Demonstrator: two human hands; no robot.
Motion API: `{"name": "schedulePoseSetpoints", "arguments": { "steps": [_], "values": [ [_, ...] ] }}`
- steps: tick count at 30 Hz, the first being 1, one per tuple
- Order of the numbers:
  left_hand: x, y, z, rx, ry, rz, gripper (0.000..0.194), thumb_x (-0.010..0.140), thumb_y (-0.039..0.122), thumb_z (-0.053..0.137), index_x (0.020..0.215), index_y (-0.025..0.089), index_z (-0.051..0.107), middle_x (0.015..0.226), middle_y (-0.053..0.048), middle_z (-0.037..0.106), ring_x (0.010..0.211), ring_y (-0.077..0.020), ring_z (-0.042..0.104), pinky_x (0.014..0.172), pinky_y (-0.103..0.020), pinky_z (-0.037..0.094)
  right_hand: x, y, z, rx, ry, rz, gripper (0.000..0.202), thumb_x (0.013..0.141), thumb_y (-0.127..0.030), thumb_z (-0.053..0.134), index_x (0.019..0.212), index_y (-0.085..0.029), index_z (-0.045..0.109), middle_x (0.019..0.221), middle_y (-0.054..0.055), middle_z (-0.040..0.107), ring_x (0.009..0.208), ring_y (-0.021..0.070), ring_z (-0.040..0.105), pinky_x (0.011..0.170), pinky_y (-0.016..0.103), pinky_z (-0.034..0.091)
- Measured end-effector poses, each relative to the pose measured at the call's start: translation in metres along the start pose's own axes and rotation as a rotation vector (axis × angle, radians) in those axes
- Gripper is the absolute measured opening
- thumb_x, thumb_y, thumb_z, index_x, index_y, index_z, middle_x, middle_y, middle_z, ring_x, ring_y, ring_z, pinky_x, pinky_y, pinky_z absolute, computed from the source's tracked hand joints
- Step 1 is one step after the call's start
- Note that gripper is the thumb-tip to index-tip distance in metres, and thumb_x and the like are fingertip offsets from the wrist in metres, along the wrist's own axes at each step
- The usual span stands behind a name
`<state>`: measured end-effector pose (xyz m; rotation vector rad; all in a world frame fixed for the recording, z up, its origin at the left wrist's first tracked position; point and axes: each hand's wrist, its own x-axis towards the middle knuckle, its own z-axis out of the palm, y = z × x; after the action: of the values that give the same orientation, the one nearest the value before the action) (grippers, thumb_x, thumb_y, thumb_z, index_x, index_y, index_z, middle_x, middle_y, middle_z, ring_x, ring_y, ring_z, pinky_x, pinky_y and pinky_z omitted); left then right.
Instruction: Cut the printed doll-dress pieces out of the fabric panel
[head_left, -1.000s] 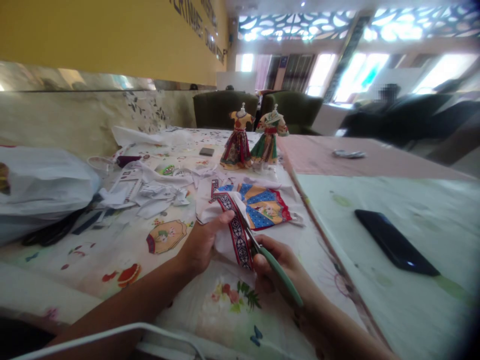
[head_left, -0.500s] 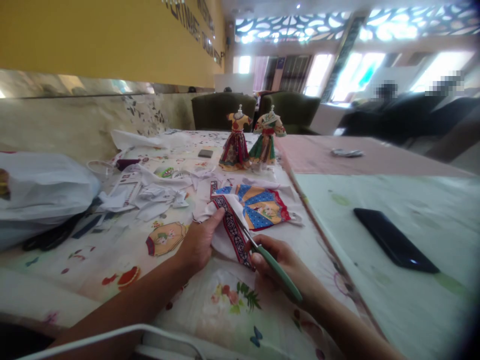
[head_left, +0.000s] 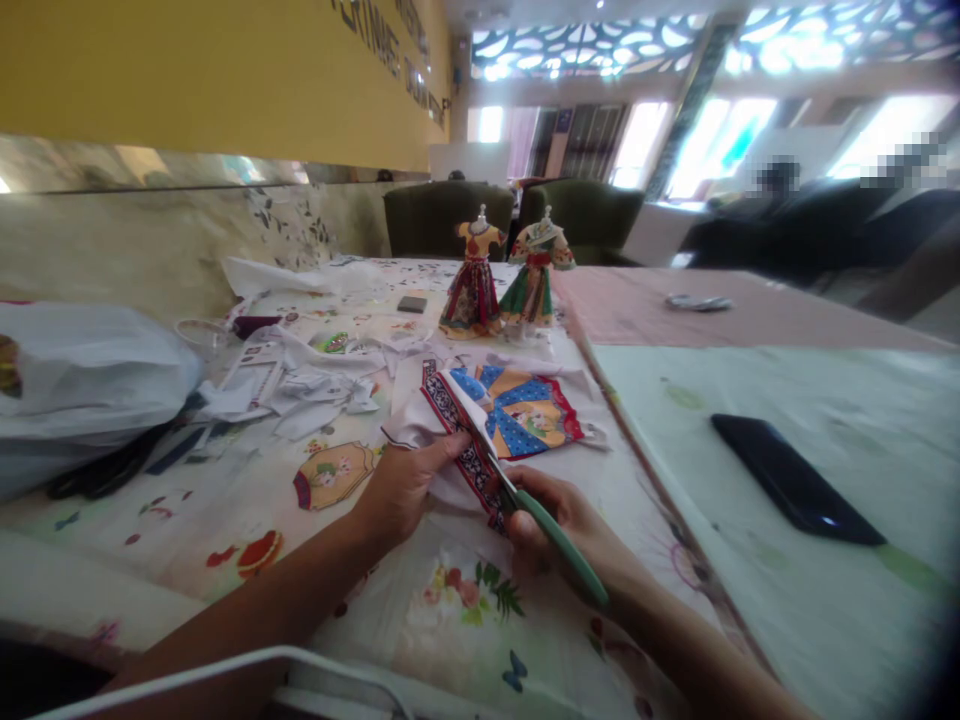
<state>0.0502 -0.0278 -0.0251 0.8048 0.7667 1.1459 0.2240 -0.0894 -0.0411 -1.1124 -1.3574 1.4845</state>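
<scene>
Between thumb and fingers, my left hand (head_left: 409, 482) pinches a piece of white fabric with a dark patterned, red-edged border strip (head_left: 448, 400). My right hand (head_left: 551, 515) grips green-handled scissors (head_left: 559, 545), whose blades lie along the strip's right edge, close to my left thumb. Part of the blades is hidden by the fabric. Just beyond them lies a blue and yellow panelled skirt piece (head_left: 525, 410) with red trim, on white cloth. A small cut-out yellow printed piece (head_left: 334, 475) rests to the left of my left hand.
Two small dressed doll forms, one in a maroon skirt (head_left: 472, 285) and one in green (head_left: 536, 270), stand at the back. White scraps (head_left: 319, 395) and a white plastic bag (head_left: 90, 375) lie left. A black phone (head_left: 795, 480) lies right. Green chairs (head_left: 446, 215) stand behind.
My left hand has shifted slightly right along the border strip, and the strip's far end now lies straighter. The scissors stay at its edge, still in my right hand.
</scene>
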Motion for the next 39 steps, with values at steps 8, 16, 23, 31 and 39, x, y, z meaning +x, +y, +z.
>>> {"name": "schedulePoseSetpoints", "arguments": {
  "steps": [8,16,23,31,39],
  "values": [
    [0.001,-0.003,-0.007,0.045,-0.022,0.050,0.048,0.071,0.024,0.087,0.118,0.019,0.076,0.098,-0.006,0.081,0.099,-0.0274,0.074,0.093,-0.041,0.057,0.001,-0.001,-0.001,0.038,0.007,-0.038,0.061,0.070,-0.070,0.081,0.096,-0.018,0.063,0.070,-0.005,0.047,0.056,0.0100,0.038,0.046,0.021,0.028],
    [-0.001,-0.001,-0.006,0.039,-0.042,0.031,0.043,0.072,0.024,0.086,0.115,0.019,0.077,0.100,-0.006,0.081,0.093,-0.0248,0.074,0.095,-0.040,0.056,-0.001,0.008,-0.001,0.098,-0.015,-0.002,0.060,0.074,-0.070,0.079,0.099,-0.019,0.063,0.067,-0.006,0.047,0.051,0.0085,0.041,0.044,0.018,0.034],
    [-0.003,0.003,-0.002,0.006,-0.018,0.002,0.048,0.067,0.024,0.089,0.113,0.015,0.078,0.096,-0.007,0.081,0.080,-0.0222,0.074,0.087,-0.038,0.058,-0.001,0.011,-0.002,0.110,-0.031,-0.038,0.063,0.073,-0.072,0.078,0.099,-0.017,0.065,0.070,-0.005,0.048,0.051,0.0084,0.046,0.044,0.018,0.037],
    [-0.002,0.002,-0.003,0.030,-0.041,0.017,0.050,0.069,0.024,0.088,0.117,0.016,0.076,0.095,-0.007,0.082,0.081,-0.0235,0.074,0.082,-0.037,0.058,-0.001,0.012,0.000,0.149,-0.025,-0.004,0.061,0.072,-0.071,0.080,0.094,-0.017,0.063,0.065,-0.007,0.049,0.045,0.0059,0.047,0.042,0.016,0.038],
    [-0.001,0.002,-0.004,0.038,-0.037,-0.011,0.051,0.068,0.026,0.089,0.116,0.016,0.077,0.095,-0.007,0.082,0.080,-0.0228,0.075,0.088,-0.039,0.058,0.002,0.017,-0.002,0.148,-0.027,-0.009,0.056,0.076,-0.069,0.079,0.094,-0.018,0.063,0.061,-0.008,0.048,0.040,0.0060,0.047,0.040,0.016,0.037]
  ]
}}
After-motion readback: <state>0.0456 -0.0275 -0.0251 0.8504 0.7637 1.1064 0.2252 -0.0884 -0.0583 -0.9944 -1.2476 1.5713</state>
